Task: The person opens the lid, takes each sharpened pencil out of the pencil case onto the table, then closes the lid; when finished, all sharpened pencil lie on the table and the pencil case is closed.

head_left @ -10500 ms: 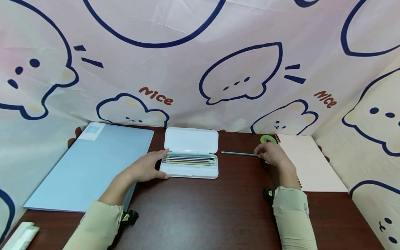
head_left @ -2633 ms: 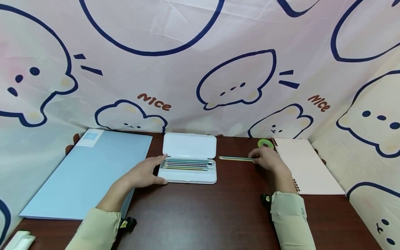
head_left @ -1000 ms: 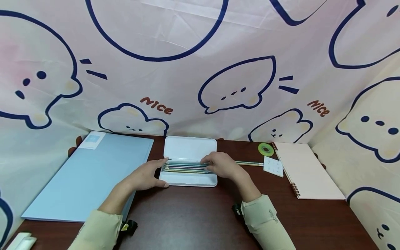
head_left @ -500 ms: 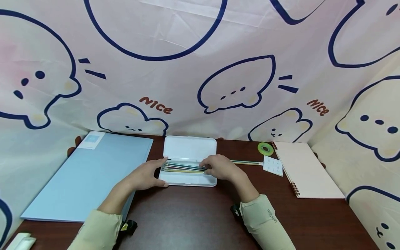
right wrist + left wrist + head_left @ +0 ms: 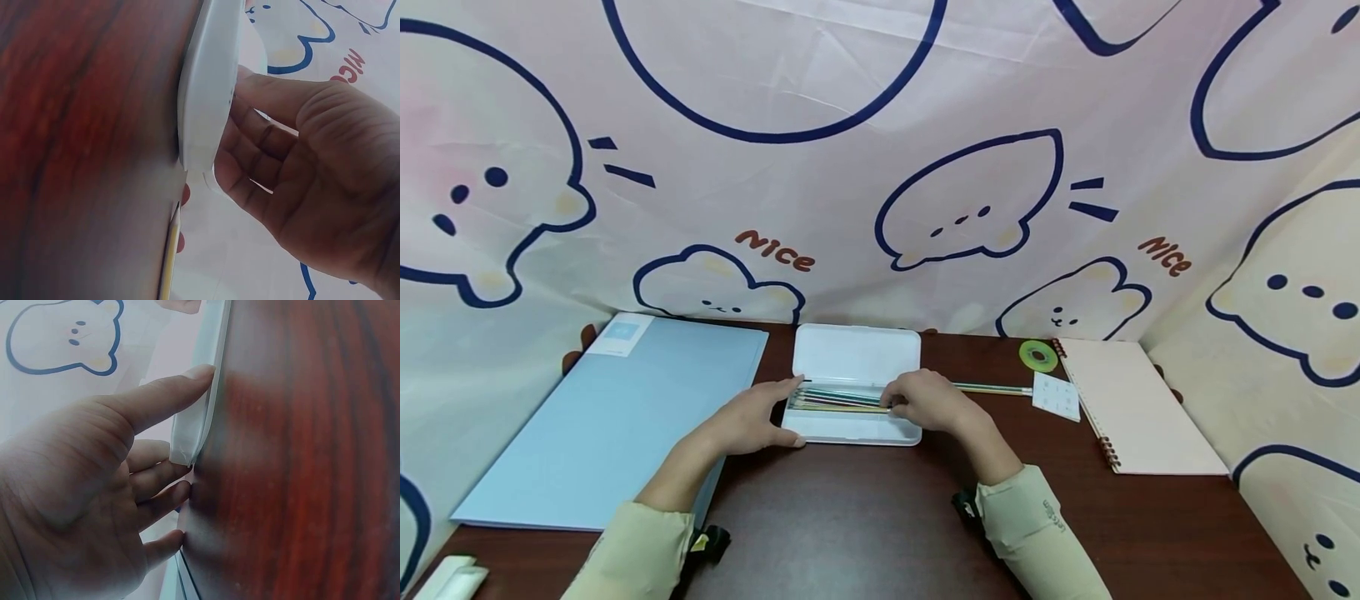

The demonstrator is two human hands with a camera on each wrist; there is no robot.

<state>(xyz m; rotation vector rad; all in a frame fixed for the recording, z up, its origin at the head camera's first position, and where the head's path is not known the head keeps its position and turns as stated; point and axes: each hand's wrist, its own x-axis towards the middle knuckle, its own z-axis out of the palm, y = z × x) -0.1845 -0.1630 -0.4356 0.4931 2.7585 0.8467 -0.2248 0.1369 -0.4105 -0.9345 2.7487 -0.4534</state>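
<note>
A white pencil case (image 5: 850, 429) lies open on the brown table, its lid (image 5: 856, 352) tipped back. Several pencils (image 5: 835, 399) lie in its tray, fanned slightly with their right ends towards the front. My left hand (image 5: 741, 422) holds the case's left end, thumb at the front edge and fingers round the far side, as the left wrist view shows. My right hand (image 5: 928, 402) reaches over the tray's right side and pinches the right end of a pencil; the case wall hides the fingertips in the right wrist view. Right of the case, pencils (image 5: 992, 389) lie together on the table.
A blue folder (image 5: 625, 425) lies at left. At right are a white patterned card (image 5: 1056, 396), a green tape roll (image 5: 1037, 356) and a spiral notebook (image 5: 1138, 408). A white-and-green object (image 5: 454, 579) lies front left. A printed cloth (image 5: 835, 192) stands behind.
My right hand has gone from the pencils on the table to those in the case. The case's pencils have shifted towards the front at their right ends. My left hand stays put.
</note>
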